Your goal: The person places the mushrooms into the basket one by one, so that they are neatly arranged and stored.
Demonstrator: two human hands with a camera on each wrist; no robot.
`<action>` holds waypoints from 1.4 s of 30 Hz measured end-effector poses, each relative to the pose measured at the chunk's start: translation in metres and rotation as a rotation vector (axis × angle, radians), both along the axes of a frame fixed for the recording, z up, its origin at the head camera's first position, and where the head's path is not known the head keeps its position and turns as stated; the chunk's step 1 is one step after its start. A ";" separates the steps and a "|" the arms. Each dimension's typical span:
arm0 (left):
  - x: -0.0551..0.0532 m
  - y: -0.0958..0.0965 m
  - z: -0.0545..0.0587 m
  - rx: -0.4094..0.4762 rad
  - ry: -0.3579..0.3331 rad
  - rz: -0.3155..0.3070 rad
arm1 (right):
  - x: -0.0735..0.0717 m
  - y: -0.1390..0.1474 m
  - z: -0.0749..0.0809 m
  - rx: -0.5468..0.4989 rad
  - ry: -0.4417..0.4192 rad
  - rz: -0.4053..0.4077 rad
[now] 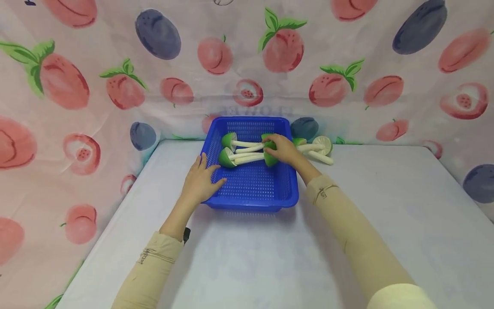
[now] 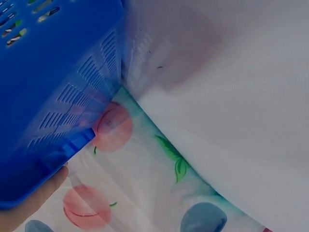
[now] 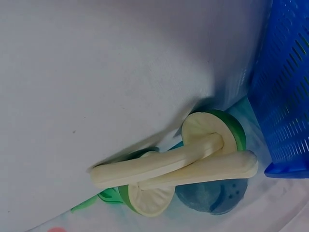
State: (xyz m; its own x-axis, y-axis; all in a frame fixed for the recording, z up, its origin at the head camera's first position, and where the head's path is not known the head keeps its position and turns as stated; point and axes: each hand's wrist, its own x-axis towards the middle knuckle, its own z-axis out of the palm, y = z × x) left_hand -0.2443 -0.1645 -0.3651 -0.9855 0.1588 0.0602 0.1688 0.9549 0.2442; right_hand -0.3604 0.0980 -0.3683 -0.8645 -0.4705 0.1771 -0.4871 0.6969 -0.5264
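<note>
In the head view a blue plastic basket [image 1: 251, 203] holds several toy mushrooms with green caps and pale stems, lying sideways. My left hand [image 1: 198, 180] grips its left rim, thumb on the inner side; in the left wrist view a finger [image 2: 50, 186] lies along the rim's outside. Over the basket's right side, my right hand [image 1: 283, 148] has thumb and fingers around the green cap of a toy mushroom [image 1: 272, 146]. Another green cap [image 1: 270, 160] shows just below that hand.
Two more toy mushrooms lie crossed outside the basket, their stems [image 3: 149, 168] overlapping in the right wrist view. They are on the white table [image 1: 378, 214] near its back edge. A fruit-print cloth [image 1: 162, 120] hangs behind and at the left.
</note>
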 end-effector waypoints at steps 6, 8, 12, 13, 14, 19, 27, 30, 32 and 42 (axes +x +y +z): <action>0.000 -0.001 0.002 0.010 0.017 0.014 | 0.001 0.000 0.002 -0.143 0.023 -0.010; -0.002 -0.001 0.004 0.019 0.032 0.015 | 0.001 0.001 0.005 -0.189 0.037 -0.019; -0.002 0.002 0.004 0.031 0.023 0.010 | 0.003 0.005 0.006 -0.232 0.038 -0.047; -0.002 0.003 0.003 0.034 0.018 0.010 | 0.004 0.005 0.005 -0.236 0.034 -0.051; -0.001 0.003 0.003 0.037 0.016 0.012 | 0.004 0.006 0.004 -0.235 0.034 -0.051; 0.003 0.005 -0.002 0.051 0.012 0.024 | 0.005 0.008 0.001 -0.242 0.036 -0.042; 0.000 0.005 0.003 0.045 0.028 0.024 | 0.005 0.008 0.002 -0.446 0.216 -0.180; -0.002 0.003 0.005 0.036 0.025 0.020 | 0.009 0.009 0.004 -0.566 0.269 -0.310; -0.003 0.002 0.005 0.030 0.013 0.014 | 0.012 0.012 0.005 -0.605 0.266 -0.380; 0.001 -0.009 0.008 0.023 0.010 0.025 | 0.024 0.030 0.018 -0.790 -0.174 -0.472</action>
State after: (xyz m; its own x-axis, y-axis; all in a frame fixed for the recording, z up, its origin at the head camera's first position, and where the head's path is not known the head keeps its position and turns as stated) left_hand -0.2438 -0.1738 -0.3570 -0.9885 0.1322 0.0730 0.1470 0.9531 0.2644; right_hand -0.3360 0.1280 -0.3503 -0.9798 0.1377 0.1453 -0.1142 0.2118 -0.9706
